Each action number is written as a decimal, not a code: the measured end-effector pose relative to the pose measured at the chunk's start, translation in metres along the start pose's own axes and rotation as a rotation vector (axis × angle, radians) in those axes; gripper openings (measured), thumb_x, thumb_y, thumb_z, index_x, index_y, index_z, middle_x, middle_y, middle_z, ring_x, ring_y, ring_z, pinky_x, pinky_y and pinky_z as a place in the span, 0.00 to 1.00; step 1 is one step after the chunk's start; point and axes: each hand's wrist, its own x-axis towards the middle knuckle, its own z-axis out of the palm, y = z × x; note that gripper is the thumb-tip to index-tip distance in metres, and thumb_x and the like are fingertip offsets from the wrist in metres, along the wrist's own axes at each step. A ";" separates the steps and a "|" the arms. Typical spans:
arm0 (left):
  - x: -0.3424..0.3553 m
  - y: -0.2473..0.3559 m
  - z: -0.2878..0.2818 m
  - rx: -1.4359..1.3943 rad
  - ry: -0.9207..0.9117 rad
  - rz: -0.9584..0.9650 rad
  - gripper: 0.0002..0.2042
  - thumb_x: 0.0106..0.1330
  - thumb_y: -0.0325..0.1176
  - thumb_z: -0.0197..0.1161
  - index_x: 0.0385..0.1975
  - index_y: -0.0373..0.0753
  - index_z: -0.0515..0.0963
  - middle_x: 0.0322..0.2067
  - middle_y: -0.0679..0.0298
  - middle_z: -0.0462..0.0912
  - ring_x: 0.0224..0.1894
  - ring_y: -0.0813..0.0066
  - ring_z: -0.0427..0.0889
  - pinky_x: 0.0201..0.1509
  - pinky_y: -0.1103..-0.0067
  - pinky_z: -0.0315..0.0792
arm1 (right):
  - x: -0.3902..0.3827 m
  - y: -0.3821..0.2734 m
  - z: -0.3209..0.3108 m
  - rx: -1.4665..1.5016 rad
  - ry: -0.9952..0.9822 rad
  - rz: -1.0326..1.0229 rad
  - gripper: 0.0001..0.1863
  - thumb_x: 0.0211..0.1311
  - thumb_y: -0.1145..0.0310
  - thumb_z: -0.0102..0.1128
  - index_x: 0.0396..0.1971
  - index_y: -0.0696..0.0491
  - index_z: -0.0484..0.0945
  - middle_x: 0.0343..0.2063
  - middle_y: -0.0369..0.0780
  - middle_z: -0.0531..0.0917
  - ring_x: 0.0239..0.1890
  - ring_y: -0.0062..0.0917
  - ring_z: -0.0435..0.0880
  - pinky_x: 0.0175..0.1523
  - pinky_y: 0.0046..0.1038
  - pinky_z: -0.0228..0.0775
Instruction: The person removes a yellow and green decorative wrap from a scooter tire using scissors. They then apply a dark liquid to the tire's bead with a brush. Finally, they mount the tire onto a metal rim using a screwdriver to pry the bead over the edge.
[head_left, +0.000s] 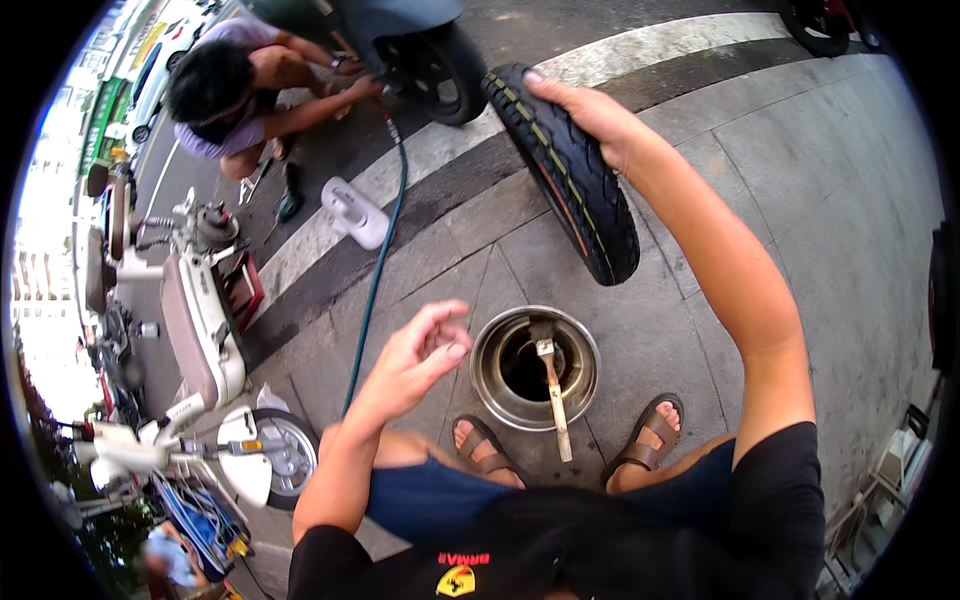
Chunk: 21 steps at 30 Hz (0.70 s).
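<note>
Nearest, left hand (420, 352) hovers with fingers loosely spread above a metal bowl (535, 367) holding a brush (553, 385); right hand (590, 112) grips a tire (570, 175).

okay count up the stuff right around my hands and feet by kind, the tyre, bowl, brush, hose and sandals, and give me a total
Black tyre, held by the right hand: 1
Metal bowl: 1
Brush in the bowl: 1
Green hose: 1
Brown sandals: 2
Total: 6
The left hand is empty.
</note>
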 end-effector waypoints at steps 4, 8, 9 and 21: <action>0.033 -0.002 0.011 0.172 0.163 0.142 0.26 0.66 0.36 0.61 0.62 0.36 0.63 0.45 0.62 0.76 0.46 0.79 0.73 0.46 0.81 0.69 | -0.001 0.023 0.041 -0.001 0.190 -0.158 0.20 0.62 0.52 0.61 0.31 0.57 0.81 0.21 0.37 0.83 0.18 0.20 0.79 0.25 0.22 0.72; 0.056 0.010 0.016 -0.105 0.203 0.088 0.35 0.66 0.44 0.62 0.67 0.35 0.54 0.51 0.57 0.74 0.47 0.76 0.74 0.50 0.79 0.69 | -0.030 0.068 0.068 -0.292 0.407 -0.288 0.41 0.56 0.48 0.67 0.53 0.70 0.64 0.47 0.51 0.78 0.50 0.31 0.77 0.56 0.28 0.67; 0.060 0.000 0.021 -0.011 0.259 0.172 0.39 0.65 0.47 0.62 0.68 0.35 0.51 0.53 0.56 0.74 0.48 0.74 0.74 0.52 0.77 0.70 | -0.039 0.078 0.066 -0.307 0.397 -0.283 0.41 0.56 0.48 0.67 0.53 0.70 0.64 0.47 0.51 0.78 0.50 0.31 0.77 0.56 0.28 0.67; 0.061 -0.053 -0.014 0.393 0.748 0.229 0.48 0.48 0.48 0.71 0.65 0.29 0.54 0.54 0.39 0.73 0.58 0.48 0.74 0.62 0.67 0.66 | -0.100 0.153 0.066 -1.466 0.004 -0.259 0.17 0.57 0.55 0.60 0.27 0.55 0.78 0.22 0.47 0.80 0.28 0.43 0.81 0.35 0.40 0.72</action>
